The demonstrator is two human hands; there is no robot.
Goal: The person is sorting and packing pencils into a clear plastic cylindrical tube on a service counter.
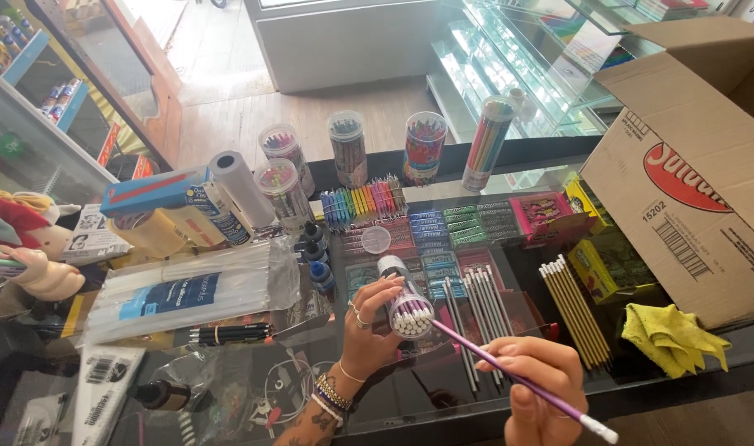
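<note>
My left hand [367, 324] grips a clear round tube [404, 299] tilted toward me, its open end full of white-tipped pencils. My right hand [539, 395] pinches a purple pencil [521, 382] with a white eraser end; its far tip touches the mouth of the tube. The tube's clear lid [376, 239] lies on the glass counter just beyond. Several loose pencils [476, 306] lie on the glass to the right of the tube, and a row of yellow pencils [571, 310] lies farther right.
Several clear tubs of coloured pencils [424, 147] stand at the counter's far edge. A large open cardboard box [691, 182] fills the right side, with a yellow cloth [673, 335] by it. Paper rolls [238, 188], a plastic-wrapped pack [191, 289] and small ink bottles [317, 256] lie left.
</note>
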